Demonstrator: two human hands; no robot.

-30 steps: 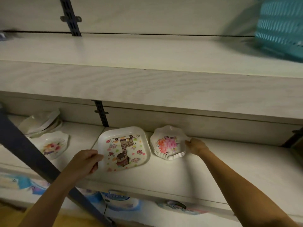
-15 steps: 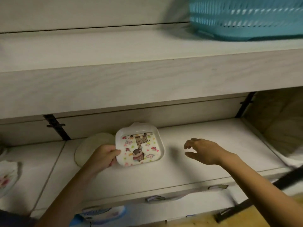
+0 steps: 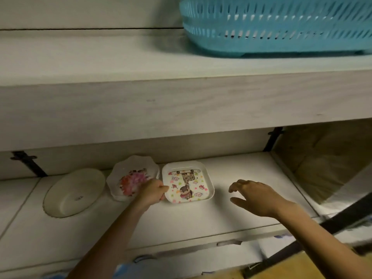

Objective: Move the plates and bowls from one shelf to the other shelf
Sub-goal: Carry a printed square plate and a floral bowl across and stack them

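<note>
- A square plate (image 3: 188,183) printed with a cartoon giraffe lies flat on the pale wood-grain lower shelf (image 3: 181,222), close to the back wall.
- The person's left hand (image 3: 153,191) grips the square plate by its left rim, thumb on top and fingers curled beneath the edge.
- The right hand (image 3: 255,195) hovers over bare shelf to the right of the square plate, fingers spread and loosely bent, holding nothing.
- A scalloped flower dish (image 3: 130,178) sits just left of the square plate (whether the two rims touch cannot be told).
- Farther left of the square plate, beyond the flower dish, rests a round cream plate (image 3: 74,193).
- Above the square plate runs the thick front edge of the upper shelf (image 3: 141,109), and on that board, up and to the right, stands a blue slotted basket (image 3: 281,27).
- Black wall brackets (image 3: 28,164) show behind the shelving on both sides of the square plate.
- Below and to the right of the square plate, a dark bar (image 3: 342,222) slants across yellowish flooring (image 3: 281,267).
</note>
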